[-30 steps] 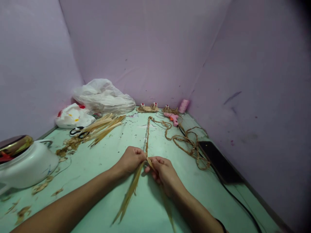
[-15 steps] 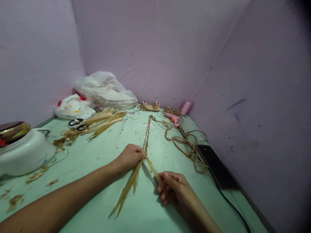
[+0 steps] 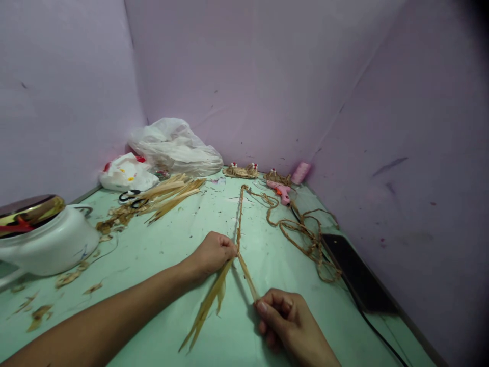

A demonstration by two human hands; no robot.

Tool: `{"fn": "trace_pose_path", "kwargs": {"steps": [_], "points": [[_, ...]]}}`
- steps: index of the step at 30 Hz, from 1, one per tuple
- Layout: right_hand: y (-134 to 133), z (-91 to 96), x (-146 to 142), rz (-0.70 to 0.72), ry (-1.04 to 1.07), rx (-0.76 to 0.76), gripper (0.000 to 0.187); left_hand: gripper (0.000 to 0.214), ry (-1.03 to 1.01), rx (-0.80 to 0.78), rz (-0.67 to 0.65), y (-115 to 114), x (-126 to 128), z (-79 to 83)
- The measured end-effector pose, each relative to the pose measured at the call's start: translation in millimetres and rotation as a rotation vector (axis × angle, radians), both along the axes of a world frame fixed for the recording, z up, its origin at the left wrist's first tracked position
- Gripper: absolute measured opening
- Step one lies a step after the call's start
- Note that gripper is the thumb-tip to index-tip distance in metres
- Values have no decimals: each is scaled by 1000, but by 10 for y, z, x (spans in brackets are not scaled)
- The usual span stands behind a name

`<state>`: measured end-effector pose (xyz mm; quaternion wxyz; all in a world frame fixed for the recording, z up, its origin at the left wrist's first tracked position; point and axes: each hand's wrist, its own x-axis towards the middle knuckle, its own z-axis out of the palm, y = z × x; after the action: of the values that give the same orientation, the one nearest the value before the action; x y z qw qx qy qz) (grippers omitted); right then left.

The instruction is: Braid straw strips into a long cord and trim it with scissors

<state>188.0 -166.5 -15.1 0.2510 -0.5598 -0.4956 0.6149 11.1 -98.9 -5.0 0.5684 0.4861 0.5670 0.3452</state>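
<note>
A thin braided cord of dried husk (image 3: pixel 240 216) runs from the far middle of the table toward me. My left hand (image 3: pixel 216 253) is closed, pinching the cord's near end where it splits. From under those fingers a loose pale husk strip (image 3: pixel 208 311) hangs toward me, its tip forked. A second, narrower husk strip (image 3: pixel 247 275) stretches tight from the split to my right hand (image 3: pixel 284 323), which is closed on it between thumb and forefinger. That strip's far end is hidden in my right palm.
Coiled braided cord (image 3: pixel 301 234) and a dark phone (image 3: pixel 359 272) lie at right, beside a pink glue gun (image 3: pixel 280 191) and thread spool (image 3: pixel 301 173). At left are scissors (image 3: pixel 130 195), husk strips (image 3: pixel 179 196), plastic bags (image 3: pixel 178 148) and a white pot (image 3: pixel 57 244).
My right hand has turned and slid along its strip, which now looks twisted narrower. My left hand keeps its pinch. The whole view has shifted slightly.
</note>
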Motion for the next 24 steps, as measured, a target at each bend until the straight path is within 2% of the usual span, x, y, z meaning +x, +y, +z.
{"fn": "trace_pose_path", "kwargs": {"steps": [16,19,20,22,24], "points": [[-8,-4,56,72,7,-17,36,8,26,17,-5,7,18,-16],[134,154,115,132,-22,11,39,8,17,10,-3,15,12,-20],[213,243,124,135,-49,93,39,8,5,1,-6,18,8,-21],[392,436,98,-32,-57,259,37,9,-25,-15,-14,20,-2,-25],[563,586,3,-114,10,260,39,8,-58,-12,-22,22,-11,-31]]}}
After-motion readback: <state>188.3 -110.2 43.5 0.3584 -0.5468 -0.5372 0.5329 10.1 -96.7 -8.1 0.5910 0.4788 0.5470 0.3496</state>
